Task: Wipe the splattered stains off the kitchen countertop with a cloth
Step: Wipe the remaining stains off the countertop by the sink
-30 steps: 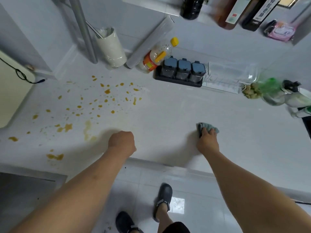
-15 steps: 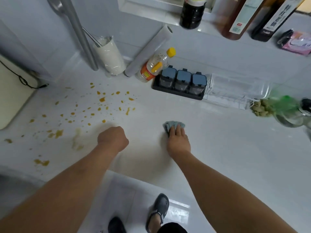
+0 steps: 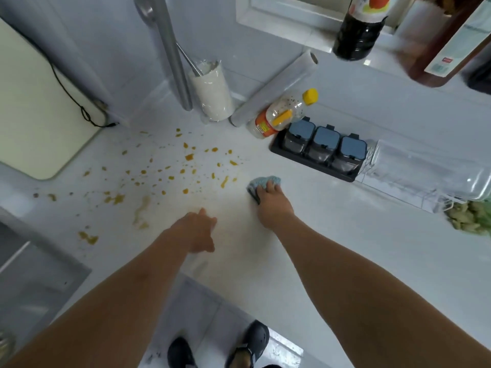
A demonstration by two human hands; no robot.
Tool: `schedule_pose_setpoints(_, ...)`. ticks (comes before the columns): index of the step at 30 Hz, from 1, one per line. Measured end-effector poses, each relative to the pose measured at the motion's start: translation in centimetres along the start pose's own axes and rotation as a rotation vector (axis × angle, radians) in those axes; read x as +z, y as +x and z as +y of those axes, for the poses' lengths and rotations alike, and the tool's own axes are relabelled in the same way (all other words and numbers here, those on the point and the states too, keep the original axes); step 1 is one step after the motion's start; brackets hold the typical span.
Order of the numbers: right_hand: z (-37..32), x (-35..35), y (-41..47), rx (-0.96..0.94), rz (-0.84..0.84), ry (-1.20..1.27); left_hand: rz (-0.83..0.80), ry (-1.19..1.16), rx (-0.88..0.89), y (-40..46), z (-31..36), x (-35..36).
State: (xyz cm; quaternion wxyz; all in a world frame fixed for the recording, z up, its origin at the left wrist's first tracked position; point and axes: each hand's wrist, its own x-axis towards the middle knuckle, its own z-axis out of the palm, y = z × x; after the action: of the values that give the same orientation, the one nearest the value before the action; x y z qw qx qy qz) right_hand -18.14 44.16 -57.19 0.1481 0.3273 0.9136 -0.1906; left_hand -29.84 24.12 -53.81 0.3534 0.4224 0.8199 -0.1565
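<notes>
The white bench [image 3: 332, 235] takes almost the whole view, and you stand at its front edge. On its left half lies the field of orange-brown stains [image 3: 170, 179], spread wide from near the cream board [image 3: 39, 107] at the far left up to the middle. I judge that the task is only at its beginning: most drops look untouched, with sharp edges, and only a pale smeared streak [image 3: 142, 212] near the front suggests that some wiping was done there. So nearly all the wiping is left for you, and it lies to the left of the cloth.

At the back stand a white cup [image 3: 212, 94], a roll of film [image 3: 276, 86], a lying bottle with yellow cap [image 3: 284, 115] and a black tray with three spice jars [image 3: 322, 151]; all are well apart from the drops except the bottle, which is near.

Your left hand [image 3: 198, 229] hovers or rests low over the bench with fingers loose and spread, holding nothing; it is blurred.

Your right hand [image 3: 271, 205] presses the cloth [image 3: 261, 183] down on the bench, fingers curled over it. The cloth is bunched in a small blue-green wad, just right of the nearest drops. Its long axis runs roughly left to right, across your fingers, and your fingers point away from you, toward the spice jars.
</notes>
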Motion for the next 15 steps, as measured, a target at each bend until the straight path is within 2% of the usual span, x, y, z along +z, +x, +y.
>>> schedule_pose_setpoints(3, -2.1, 3.0, -2.8, -0.241, 0.016, 0.018, 0.008, -0.042, 0.005, -0.3, -0.1, 0.7)
schedule_pose_setpoints(5, -0.4, 4.2, -4.6, -0.256, 0.051, 0.048, 0.012, -0.103, 0.013, -0.7, -0.6, 1.2)
schedule_pose_setpoints(7, 1.6, 3.9, -4.8, -0.19, 0.123, 0.036, 0.101, -0.158, -0.01, -1.3, -0.8, 1.7)
schedule_pose_setpoints(11, 1.9, 0.8, -0.1, 0.021, 0.171, 0.004, 0.409, -0.262, -0.168, -3.0, -2.1, 2.3)
schedule_pose_setpoints(13, 0.8, -0.6, 2.4, 0.084, 0.138, 0.037, 0.434, -0.304, -0.281, -4.1, -3.5, 2.9)
schedule_pose_setpoints(15, -1.3, -0.7, 4.2, 0.086, 0.09, 0.055, 0.378, -0.344, -0.412, -5.5, -5.2, 4.3)
